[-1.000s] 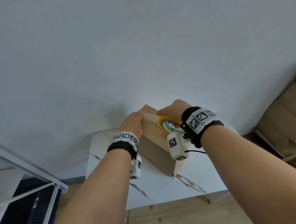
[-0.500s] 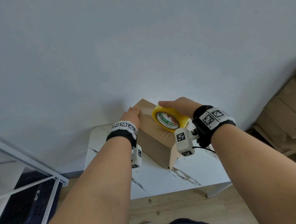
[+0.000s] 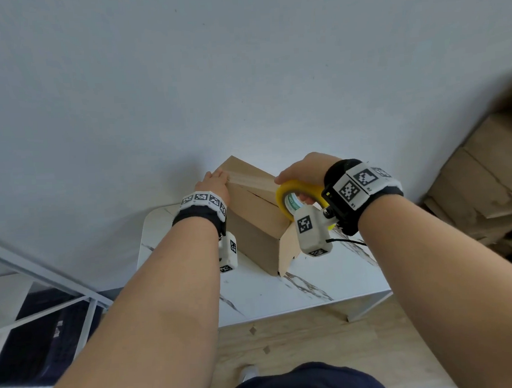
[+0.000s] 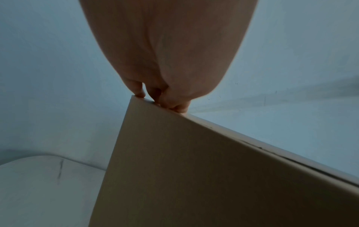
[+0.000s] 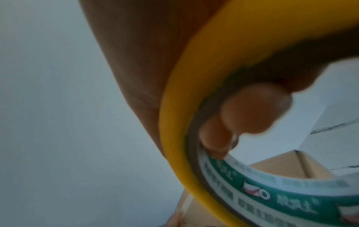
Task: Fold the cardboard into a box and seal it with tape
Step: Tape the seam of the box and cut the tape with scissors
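A brown cardboard box (image 3: 256, 223) stands on the white marble table (image 3: 283, 293), its top flaps folded shut. My left hand (image 3: 214, 182) curls over the box's top left edge, and its fingertips (image 4: 161, 98) sit on that edge over the tape's end. A strip of clear tape (image 3: 249, 180) runs across the top to the yellow tape roll (image 3: 296, 197). My right hand (image 3: 304, 169) grips this roll at the box's right side, with fingers (image 5: 252, 110) hooked through the roll's core (image 5: 252, 192). The box (image 5: 281, 167) shows through the roll's hole.
A pale wall rises close behind the table. Flattened cardboard sheets (image 3: 479, 182) are stacked at the right. A white metal rack (image 3: 45, 276) stands at the left over a dark bin. Wooden floor lies below the table's front edge.
My right hand has drawn the roll rightward across the box top, so the strip is longer. The left hand has stayed on the left edge.
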`<act>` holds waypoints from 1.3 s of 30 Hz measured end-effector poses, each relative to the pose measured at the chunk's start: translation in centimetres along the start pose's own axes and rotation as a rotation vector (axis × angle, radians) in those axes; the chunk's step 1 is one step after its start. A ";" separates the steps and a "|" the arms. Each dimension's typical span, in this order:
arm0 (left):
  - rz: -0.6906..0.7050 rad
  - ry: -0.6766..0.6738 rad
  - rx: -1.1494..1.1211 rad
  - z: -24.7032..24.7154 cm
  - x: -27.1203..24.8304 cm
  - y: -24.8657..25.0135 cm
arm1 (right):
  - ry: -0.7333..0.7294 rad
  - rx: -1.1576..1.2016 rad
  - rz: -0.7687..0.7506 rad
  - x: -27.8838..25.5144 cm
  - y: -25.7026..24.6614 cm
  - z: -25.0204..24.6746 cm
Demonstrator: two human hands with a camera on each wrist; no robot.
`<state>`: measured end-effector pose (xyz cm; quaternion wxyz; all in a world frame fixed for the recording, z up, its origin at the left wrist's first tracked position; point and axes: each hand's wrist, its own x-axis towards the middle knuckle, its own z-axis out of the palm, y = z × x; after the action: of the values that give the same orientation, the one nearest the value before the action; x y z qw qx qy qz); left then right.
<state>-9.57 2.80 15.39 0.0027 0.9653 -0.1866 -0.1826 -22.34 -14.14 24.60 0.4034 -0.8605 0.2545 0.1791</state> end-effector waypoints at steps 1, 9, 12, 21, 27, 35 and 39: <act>-0.009 -0.001 -0.004 0.0 0.0 0.1 | 0.008 -0.011 0.028 0.0 0.2 -0.1; -0.041 0.034 -0.037 0.5 0.6 -0.1 | 0.008 -0.065 0.075 -0.6 2.0 -0.5; -0.059 0.056 -0.036 0.8 0.7 0.0 | 0.003 -0.008 0.072 -1.2 2.4 -1.1; -0.053 0.112 -0.037 1.4 0.2 0.3 | 0.030 -0.149 0.187 0.0 4.9 1.7; -0.044 0.117 -0.040 1.5 0.1 0.3 | 0.016 -0.167 0.188 0.4 5.4 2.2; -0.021 0.153 -0.091 1.7 -0.3 -0.1 | 0.038 -0.010 0.176 1.2 6.2 2.6; 0.037 0.228 -0.101 2.4 -0.7 0.3 | 0.062 0.077 0.179 2.0 6.0 2.7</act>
<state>-11.14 2.94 13.41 0.0759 0.9748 -0.1934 -0.0807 -24.53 -15.86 18.30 0.4102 -0.8234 0.3495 0.1777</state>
